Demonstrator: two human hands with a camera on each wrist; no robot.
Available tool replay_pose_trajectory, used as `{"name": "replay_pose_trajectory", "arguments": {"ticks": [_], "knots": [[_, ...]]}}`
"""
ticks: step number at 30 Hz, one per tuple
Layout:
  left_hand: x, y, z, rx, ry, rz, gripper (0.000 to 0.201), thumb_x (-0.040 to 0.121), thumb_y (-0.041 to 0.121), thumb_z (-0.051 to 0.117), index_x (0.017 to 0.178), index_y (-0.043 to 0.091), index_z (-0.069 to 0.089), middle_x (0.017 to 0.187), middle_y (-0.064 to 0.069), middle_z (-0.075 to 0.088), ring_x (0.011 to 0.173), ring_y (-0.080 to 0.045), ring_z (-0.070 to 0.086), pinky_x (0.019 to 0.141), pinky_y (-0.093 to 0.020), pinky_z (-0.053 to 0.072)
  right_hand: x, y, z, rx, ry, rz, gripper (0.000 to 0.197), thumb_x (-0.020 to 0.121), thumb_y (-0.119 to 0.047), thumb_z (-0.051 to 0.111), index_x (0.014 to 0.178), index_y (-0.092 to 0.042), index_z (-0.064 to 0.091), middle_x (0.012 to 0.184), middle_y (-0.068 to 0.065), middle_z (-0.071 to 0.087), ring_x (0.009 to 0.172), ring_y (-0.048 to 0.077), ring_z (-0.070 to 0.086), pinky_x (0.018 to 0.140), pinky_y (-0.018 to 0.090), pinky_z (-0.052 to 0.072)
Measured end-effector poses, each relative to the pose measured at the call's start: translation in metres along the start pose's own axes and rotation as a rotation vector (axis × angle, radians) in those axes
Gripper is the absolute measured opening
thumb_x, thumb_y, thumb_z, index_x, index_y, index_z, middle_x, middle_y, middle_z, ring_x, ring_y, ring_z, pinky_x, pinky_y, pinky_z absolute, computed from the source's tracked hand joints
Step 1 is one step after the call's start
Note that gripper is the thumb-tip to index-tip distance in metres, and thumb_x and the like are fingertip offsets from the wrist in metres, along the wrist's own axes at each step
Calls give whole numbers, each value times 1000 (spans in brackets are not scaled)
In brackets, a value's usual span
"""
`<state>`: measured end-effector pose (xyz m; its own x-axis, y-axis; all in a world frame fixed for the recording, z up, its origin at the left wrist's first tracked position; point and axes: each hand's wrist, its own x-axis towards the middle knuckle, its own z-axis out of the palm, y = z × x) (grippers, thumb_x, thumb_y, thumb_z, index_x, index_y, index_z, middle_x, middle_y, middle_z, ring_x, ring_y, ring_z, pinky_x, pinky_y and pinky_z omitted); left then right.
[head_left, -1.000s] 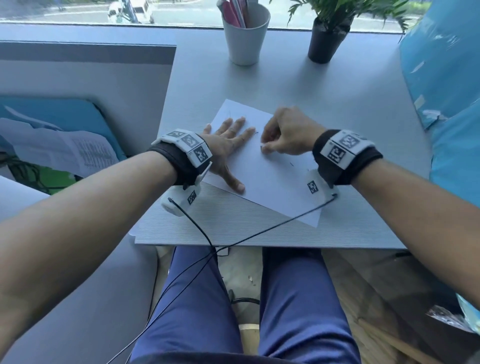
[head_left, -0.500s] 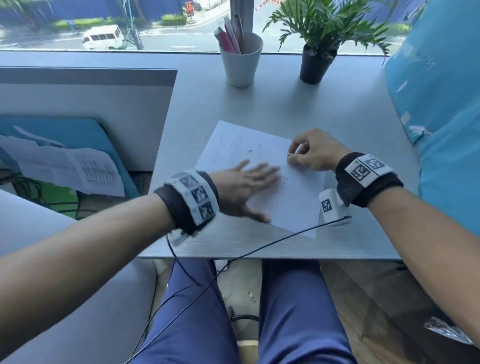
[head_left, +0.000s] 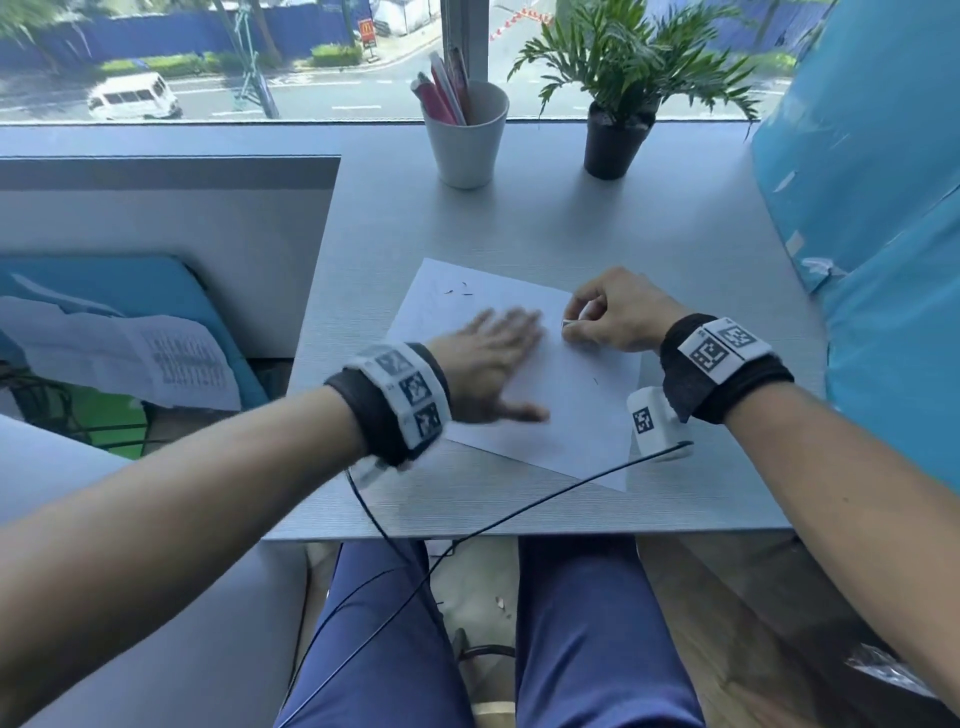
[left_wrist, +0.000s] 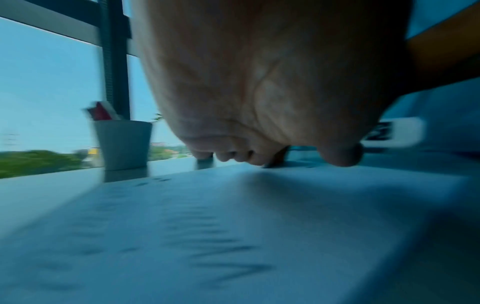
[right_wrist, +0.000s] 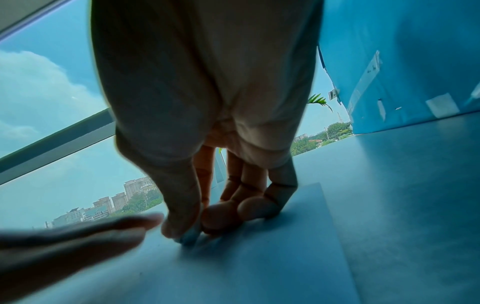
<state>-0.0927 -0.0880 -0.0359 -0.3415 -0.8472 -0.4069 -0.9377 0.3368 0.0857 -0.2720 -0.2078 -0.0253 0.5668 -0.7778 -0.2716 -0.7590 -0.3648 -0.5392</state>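
A white sheet of paper (head_left: 571, 415) lies skewed on the grey desk (head_left: 675, 249). My left hand (head_left: 488, 358) is over the sheet's middle, fingers straight and spread, blurred by motion; the left wrist view shows its palm (left_wrist: 259, 102) just above the paper (left_wrist: 233, 226). My right hand (head_left: 608, 317) sits at the sheet's far right edge, fingers curled, thumb and forefinger pinching a small pale object (head_left: 568, 323) against the paper. The right wrist view shows that object (right_wrist: 189, 237) at the fingertips, with the left hand's fingers (right_wrist: 78, 232) close beside it. A few dark specks (head_left: 460, 291) lie near the far corner.
A white cup of pens (head_left: 465, 135) and a potted plant (head_left: 618, 130) stand at the back by the window. A blue wrapped bulk (head_left: 883, 208) borders the desk's right side, a grey partition (head_left: 166, 218) its left. Wrist cables (head_left: 467, 540) hang over the front edge.
My left hand has left the sheet's left part and swept right toward the middle. My right hand has shifted from the sheet's centre to its far right edge. The head view has tilted up.
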Motion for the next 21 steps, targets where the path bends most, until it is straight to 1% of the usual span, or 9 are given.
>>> {"name": "replay_pose_trajectory", "arguments": {"ticks": [2, 3, 4, 6, 10, 14, 16, 19, 21], "knots": [[-3, 36, 9, -15, -27, 259, 94, 89, 73, 34, 157, 18, -2, 163, -8, -12, 150, -23, -11, 121, -44, -4, 1, 0, 0, -15, -7, -3, 5, 79, -24, 76, 81, -20, 74, 76, 1, 71, 63, 8, 59, 57, 16, 40], [-3, 48, 15, -4, -39, 347, 90, 90, 71, 35, 157, 21, -1, 163, -3, -11, 150, -20, -11, 121, -44, -5, 1, 0, -1, -18, -10, 1, 6, 79, -25, 76, 81, -20, 74, 76, 1, 72, 63, 8, 59, 57, 17, 41], [-1, 54, 21, 2, -42, 392, 88, 91, 69, 35, 157, 23, -1, 163, 1, -11, 150, -17, -12, 121, -44, -6, 2, 0, -1, -18, -12, 6, 6, 78, -25, 76, 81, -20, 74, 76, 1, 72, 63, 7, 59, 57, 17, 41], [4, 49, 27, -38, -15, 402, 85, 93, 67, 35, 157, 27, -3, 163, 6, -12, 149, -15, -14, 121, -44, -7, 3, 0, -1, -16, -15, 8, 6, 78, -25, 77, 81, -20, 74, 76, 0, 71, 62, 7, 59, 57, 18, 42], [8, 6, 24, -115, -20, 236, 85, 92, 69, 31, 155, 30, -10, 161, 9, -18, 147, -10, -19, 119, -42, -11, 3, 1, -1, -9, -3, 0, 5, 77, -24, 77, 79, -21, 74, 74, 1, 70, 62, 8, 58, 57, 18, 42], [5, -42, 14, -168, -24, -47, 92, 89, 73, 30, 155, 26, -15, 160, 5, -24, 147, -13, -21, 121, -48, -6, 3, 0, -1, 0, -18, 18, 4, 77, -23, 76, 78, -20, 73, 76, 0, 73, 67, 10, 62, 63, 20, 45], [8, -56, 8, -202, -18, -164, 106, 82, 79, 39, 154, 25, -16, 159, 4, -26, 147, -15, -21, 120, -47, -10, 3, -2, -2, -21, -39, 32, 4, 78, -24, 76, 78, -21, 73, 76, -1, 72, 70, 10, 62, 64, 20, 44], [13, -57, 2, -269, -14, -236, 129, 67, 83, 57, 154, 23, -16, 160, 5, -25, 147, -15, -21, 119, -46, -12, 7, -12, -7, -101, -59, 35, 3, 79, -22, 76, 80, -20, 74, 75, -3, 68, 71, 11, 60, 58, 18, 41], [16, -55, 1, -295, -5, -258, 135, 63, 82, 64, 155, 23, -15, 160, 5, -24, 147, -14, -21, 119, -47, -11, 14, -23, -6, -122, 24, -13, 7, 78, -21, 77, 83, -16, 76, 74, -1, 67, 68, 8, 60, 59, 17, 42]]}}
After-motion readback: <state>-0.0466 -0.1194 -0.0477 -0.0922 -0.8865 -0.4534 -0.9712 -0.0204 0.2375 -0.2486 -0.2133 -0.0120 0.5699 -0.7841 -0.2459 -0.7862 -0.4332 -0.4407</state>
